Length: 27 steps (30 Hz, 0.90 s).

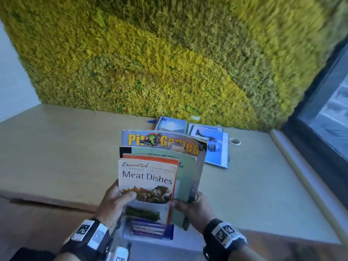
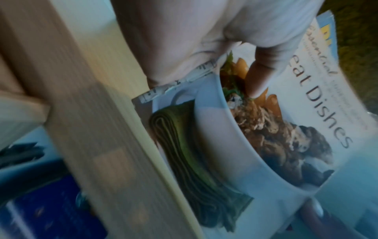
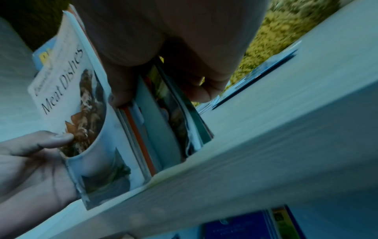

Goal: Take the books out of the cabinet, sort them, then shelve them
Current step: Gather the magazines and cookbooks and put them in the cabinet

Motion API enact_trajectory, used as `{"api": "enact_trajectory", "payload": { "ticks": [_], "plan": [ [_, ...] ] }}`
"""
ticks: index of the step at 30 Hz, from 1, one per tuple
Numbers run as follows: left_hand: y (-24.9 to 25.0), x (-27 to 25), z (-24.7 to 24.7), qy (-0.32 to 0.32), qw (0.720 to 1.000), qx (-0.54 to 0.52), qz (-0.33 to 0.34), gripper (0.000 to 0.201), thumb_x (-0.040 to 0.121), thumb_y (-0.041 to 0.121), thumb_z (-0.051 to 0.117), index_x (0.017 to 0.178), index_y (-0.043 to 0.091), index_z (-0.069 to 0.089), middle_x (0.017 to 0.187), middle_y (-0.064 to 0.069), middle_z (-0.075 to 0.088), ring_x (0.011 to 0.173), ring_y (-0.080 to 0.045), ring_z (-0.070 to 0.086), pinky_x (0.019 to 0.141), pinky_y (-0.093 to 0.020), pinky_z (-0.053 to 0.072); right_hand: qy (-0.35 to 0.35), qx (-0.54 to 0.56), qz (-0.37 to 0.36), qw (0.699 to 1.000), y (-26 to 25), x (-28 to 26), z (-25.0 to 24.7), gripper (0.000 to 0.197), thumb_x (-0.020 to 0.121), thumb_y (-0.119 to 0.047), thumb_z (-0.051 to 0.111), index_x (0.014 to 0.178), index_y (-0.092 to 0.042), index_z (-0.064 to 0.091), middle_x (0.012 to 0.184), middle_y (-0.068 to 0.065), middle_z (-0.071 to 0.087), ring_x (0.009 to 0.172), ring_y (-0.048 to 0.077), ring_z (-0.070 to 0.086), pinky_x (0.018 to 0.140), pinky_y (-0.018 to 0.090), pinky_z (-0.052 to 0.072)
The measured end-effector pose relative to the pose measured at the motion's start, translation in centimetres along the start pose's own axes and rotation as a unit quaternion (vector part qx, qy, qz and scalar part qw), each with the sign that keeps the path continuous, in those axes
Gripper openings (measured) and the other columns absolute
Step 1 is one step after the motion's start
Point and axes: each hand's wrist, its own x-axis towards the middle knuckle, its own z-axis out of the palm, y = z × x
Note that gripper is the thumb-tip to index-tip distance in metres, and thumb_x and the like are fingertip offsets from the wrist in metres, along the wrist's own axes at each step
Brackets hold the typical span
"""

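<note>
Both hands hold a fanned stack of books upright above the cabinet top's front edge. The front one is "Meat Dishes", with a white cover and a food photo. Behind it stand an orange-edged book, a pale green book and the "Pit Games" magazine. My left hand grips the stack's left edge, thumb pressed on the "Meat Dishes" cover. My right hand grips the right edges, thumb on the front and fingers behind. Below the stack, a blue book lies inside the cabinet.
Several blue-covered books lie flat on the tan cabinet top at the back, with a spiral-bound one and a tape roll nearby. A moss wall stands behind. A dark window frame runs along the right.
</note>
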Motion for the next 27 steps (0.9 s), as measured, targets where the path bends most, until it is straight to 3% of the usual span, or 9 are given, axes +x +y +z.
{"api": "enact_trajectory", "payload": {
  "ticks": [3,5,8,12,14,18,22,25,27],
  "plan": [
    [-1.0,-5.1,3.1,0.007,1.0,0.01,-0.013,0.051,0.064,0.02,0.074,0.113,0.009,0.064,0.101,-0.008,0.079,0.098,-0.031,0.072,0.08,-0.041,0.053,-0.013,0.01,-0.001,1.0,1.4,-5.4,-2.4,0.017,0.084,-0.013,0.079,0.1,-0.02,0.076,0.098,-0.005,0.081,0.094,0.014,0.076,0.084,0.036,0.062],
    [-2.7,-7.9,4.5,0.021,0.999,0.01,-0.024,0.051,0.068,0.018,0.072,0.116,0.007,0.064,0.107,-0.011,0.077,0.106,-0.035,0.07,0.092,-0.048,0.054,-0.019,0.036,-0.005,0.999,2.6,-8.4,-3.8,0.018,0.091,-0.005,0.07,0.105,-0.014,0.073,0.099,0.0,0.08,0.093,0.017,0.075,0.079,0.031,0.061],
    [-5.4,-11.8,6.3,0.032,0.997,0.028,-0.057,0.048,0.072,0.023,0.077,0.118,0.012,0.065,0.114,-0.008,0.076,0.11,-0.031,0.069,0.102,-0.054,0.05,0.007,0.112,0.004,0.994,4.8,-11.8,-5.4,0.03,0.093,-0.003,0.065,0.122,-0.013,0.062,0.107,0.01,0.078,0.1,0.033,0.073,0.09,0.049,0.06],
    [-8.9,-16.1,8.2,0.038,0.992,0.074,-0.091,0.03,0.093,0.001,0.065,0.12,0.012,0.064,0.113,-0.001,0.075,0.106,-0.019,0.069,0.088,-0.032,0.053,0.039,0.133,0.027,0.99,9.2,-15.5,-6.1,0.033,0.092,-0.005,0.068,0.122,-0.013,0.055,0.107,0.01,0.077,0.098,0.029,0.074,0.089,0.049,0.06],
    [-11.1,-17.6,8.5,0.043,0.988,0.09,-0.116,0.026,0.093,0.002,0.065,0.117,0.012,0.064,0.11,0.0,0.074,0.101,-0.016,0.068,0.084,-0.03,0.052,0.039,0.133,0.044,0.989,11.6,-16.9,-5.9,0.034,0.092,-0.005,0.069,0.122,-0.012,0.055,0.108,0.008,0.078,0.1,0.027,0.075,0.09,0.046,0.06],
    [-17.6,-18.9,8.1,0.031,0.974,0.116,-0.19,0.024,0.089,0.012,0.073,0.111,0.018,0.064,0.108,-0.006,0.075,0.101,-0.027,0.068,0.09,-0.041,0.053,0.034,0.131,0.09,0.987,18.2,-18.5,-5.4,0.031,0.094,-0.004,0.064,0.122,-0.016,0.056,0.112,0.005,0.077,0.103,0.026,0.074,0.093,0.047,0.059],
    [-22.5,-18.8,8.6,-0.02,0.967,0.107,-0.232,0.022,0.096,0.006,0.065,0.104,0.026,0.059,0.1,0.01,0.068,0.099,-0.012,0.064,0.09,-0.035,0.046,0.04,0.128,0.126,0.983,24.7,-18.1,-5.1,0.028,0.095,-0.004,0.059,0.121,-0.014,0.055,0.114,0.008,0.077,0.104,0.031,0.074,0.094,0.055,0.057],
    [-27.0,-16.7,9.1,-0.033,0.961,0.118,-0.246,0.021,0.094,0.004,0.065,0.112,0.015,0.066,0.104,0.003,0.074,0.106,-0.021,0.068,0.091,-0.037,0.05,0.071,0.119,0.158,0.978,29.4,-16.0,-4.7,0.029,0.094,-0.006,0.061,0.121,-0.015,0.058,0.108,0.007,0.078,0.099,0.03,0.075,0.092,0.053,0.058],
    [-29.9,-14.0,10.1,-0.04,0.961,0.141,-0.236,0.015,0.094,0.001,0.064,0.102,0.014,0.067,0.101,0.001,0.073,0.103,-0.025,0.067,0.084,-0.033,0.051,0.088,0.106,0.163,0.977,32.2,-13.2,-4.9,0.034,0.091,-0.015,0.069,0.125,-0.015,0.06,0.104,0.002,0.08,0.095,0.024,0.077,0.089,0.048,0.06]
  ]
}}
